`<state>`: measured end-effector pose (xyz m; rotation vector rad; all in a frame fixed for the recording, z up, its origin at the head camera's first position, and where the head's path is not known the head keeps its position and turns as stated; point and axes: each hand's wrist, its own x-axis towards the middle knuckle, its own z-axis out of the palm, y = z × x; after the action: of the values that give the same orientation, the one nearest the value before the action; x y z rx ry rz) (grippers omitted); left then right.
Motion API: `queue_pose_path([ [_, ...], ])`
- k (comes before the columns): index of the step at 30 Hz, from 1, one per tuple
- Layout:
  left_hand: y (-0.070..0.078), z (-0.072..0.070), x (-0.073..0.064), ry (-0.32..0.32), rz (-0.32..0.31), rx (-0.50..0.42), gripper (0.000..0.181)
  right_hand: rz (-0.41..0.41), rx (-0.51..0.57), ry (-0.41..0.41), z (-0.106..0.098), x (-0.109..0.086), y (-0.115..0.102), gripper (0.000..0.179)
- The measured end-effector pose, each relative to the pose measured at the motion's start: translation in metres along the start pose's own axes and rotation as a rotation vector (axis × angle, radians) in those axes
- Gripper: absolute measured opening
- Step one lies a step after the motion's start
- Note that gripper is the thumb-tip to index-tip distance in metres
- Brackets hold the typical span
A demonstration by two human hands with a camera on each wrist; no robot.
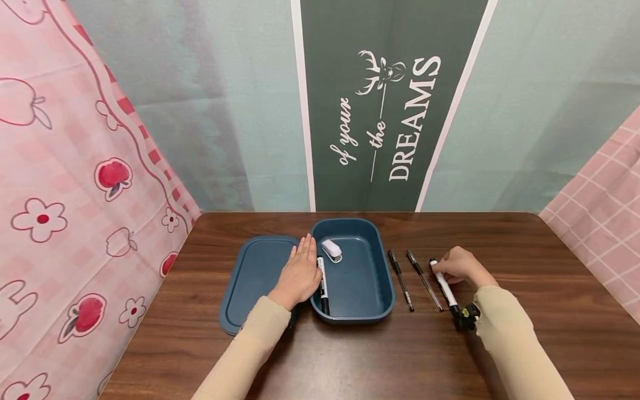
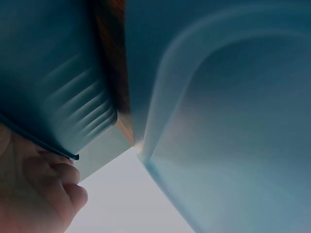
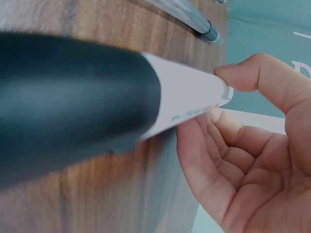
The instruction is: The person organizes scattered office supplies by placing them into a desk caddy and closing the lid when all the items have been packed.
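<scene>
My right hand (image 1: 456, 266) pinches a white marker with a black cap (image 1: 446, 290) near its far end, between thumb and fingers. In the right wrist view this marker's white barrel (image 3: 187, 90) and big dark cap (image 3: 73, 97) show up close. My left hand (image 1: 298, 276) rests along the left rim of a blue box (image 1: 387, 278), its fingers straight. Inside the box lie a second black-and-white marker (image 1: 323, 286) along the left wall and a small white stapler (image 1: 331, 250). From the left wrist, the hand (image 2: 41, 184) touches the box's rim from outside.
A blue lid (image 1: 260, 278) lies left of the box, partly under the left forearm. Two black-capped pens (image 1: 401, 280) (image 1: 425, 280) lie between the box and the right hand. Curtains (image 1: 240, 111) hang behind the wooden table (image 1: 360, 361).
</scene>
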<state>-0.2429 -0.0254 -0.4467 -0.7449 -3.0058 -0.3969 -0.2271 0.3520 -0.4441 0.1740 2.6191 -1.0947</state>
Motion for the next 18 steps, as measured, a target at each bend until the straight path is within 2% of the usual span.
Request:
queue_pose_path([
  [3,0.0,0.001,0.0,0.014,0.012,0.005,0.062,-0.006,0.055,-0.019,-0.002,-0.001,0.005,0.021],
  [9,0.0,0.003,0.001,0.008,0.01,0.008,0.063,-0.013,0.165,-0.068,-0.005,-0.003,0.012,0.019],
  [18,0.0,0.001,0.0,-0.001,0.007,0.015,0.063,0.008,0.234,-0.094,-0.005,0.0,0.015,0.022],
])
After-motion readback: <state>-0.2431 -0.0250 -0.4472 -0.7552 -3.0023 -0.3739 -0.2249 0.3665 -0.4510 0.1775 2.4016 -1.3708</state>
